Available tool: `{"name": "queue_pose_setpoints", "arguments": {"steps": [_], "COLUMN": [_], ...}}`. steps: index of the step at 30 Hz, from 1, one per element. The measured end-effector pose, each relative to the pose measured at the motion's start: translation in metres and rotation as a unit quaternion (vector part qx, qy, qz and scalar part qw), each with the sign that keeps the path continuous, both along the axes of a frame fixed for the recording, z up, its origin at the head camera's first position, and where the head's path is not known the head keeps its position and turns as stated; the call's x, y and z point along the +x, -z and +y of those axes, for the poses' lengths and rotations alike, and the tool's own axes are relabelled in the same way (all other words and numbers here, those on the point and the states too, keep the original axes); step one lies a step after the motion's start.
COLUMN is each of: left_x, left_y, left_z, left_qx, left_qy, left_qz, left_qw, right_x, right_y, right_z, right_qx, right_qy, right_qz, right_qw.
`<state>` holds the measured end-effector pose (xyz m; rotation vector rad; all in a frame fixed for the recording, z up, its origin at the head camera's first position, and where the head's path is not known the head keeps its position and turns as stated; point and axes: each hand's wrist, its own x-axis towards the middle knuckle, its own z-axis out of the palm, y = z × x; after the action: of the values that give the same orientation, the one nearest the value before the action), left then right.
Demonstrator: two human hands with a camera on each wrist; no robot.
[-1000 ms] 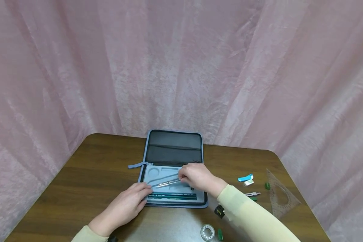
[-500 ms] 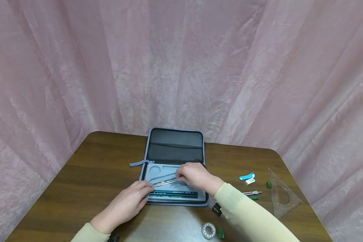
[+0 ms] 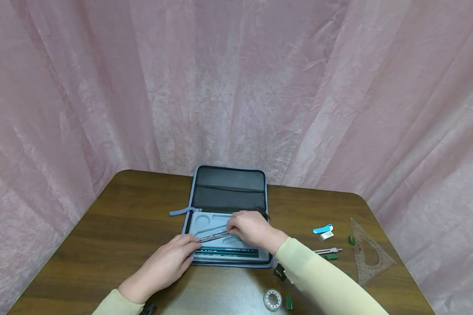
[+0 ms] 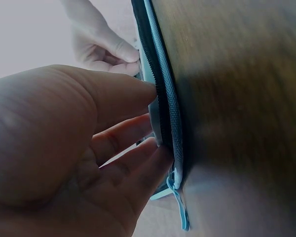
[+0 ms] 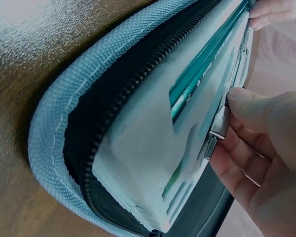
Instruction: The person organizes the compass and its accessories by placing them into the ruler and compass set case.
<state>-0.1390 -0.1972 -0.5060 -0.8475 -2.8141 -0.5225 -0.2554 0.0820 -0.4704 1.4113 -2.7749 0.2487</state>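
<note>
An open pencil case (image 3: pixel 229 192) lies with a pale moulded tray (image 3: pixel 242 261) in its near half. Green pencils (image 3: pixel 226 252) fill the tray's front slot. My right hand (image 3: pixel 252 227) pinches a silver drawing compass (image 3: pixel 214 236) near its head, between thumb and fingers; the ridged knob (image 5: pixel 210 148) sticks out past them in the right wrist view. The compass slants low over the tray, its other end right at the fingertips of my left hand (image 3: pixel 169 262). That left hand rests on the case's left edge, fingers extended over the tray and thumb at the zip (image 4: pixel 160 94).
To the right lie a blue-cased tool (image 3: pixel 322 229), an eraser (image 3: pixel 327 236), another compass (image 3: pixel 328 251), a green block (image 3: pixel 331 257), a small green piece (image 3: pixel 351 239) and a clear set square (image 3: pixel 370 256). Nearer are a white ring (image 3: pixel 273 300) and another green block (image 3: pixel 289 302).
My right hand has shifted slightly left with the compass, whose far end now sits against the left fingertips. The left hand stays at the case's edge. The view has shifted a little.
</note>
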Motion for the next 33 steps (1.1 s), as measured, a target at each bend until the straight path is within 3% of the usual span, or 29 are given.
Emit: {"name": "queue_pose_setpoints", "arguments": {"steps": [13,24,33], "left_x": [0.001,0.0009,-0.0006], "left_y": [-0.0008,0.0002,0.0006], "left_z": [-0.0002,0.0005,0.0004], "left_qx": [-0.004,-0.001,-0.002], "left_qy": [-0.004,-0.001,-0.006], "left_qz": [0.006,0.001,-0.001], "left_qw": [1.0,1.0,1.0], "right_x": [-0.0021,-0.001,0.0006], "right_y": [0.0035,0.007,0.0054], "right_z": [-0.0021,-0.0048,-0.0062], "right_qx": [-0.024,-0.018,-0.014], "right_qy": [0.003,-0.002,0.004], "right_qz": [-0.003,0.033,0.034], "right_qw": [1.0,0.999,0.999]}}
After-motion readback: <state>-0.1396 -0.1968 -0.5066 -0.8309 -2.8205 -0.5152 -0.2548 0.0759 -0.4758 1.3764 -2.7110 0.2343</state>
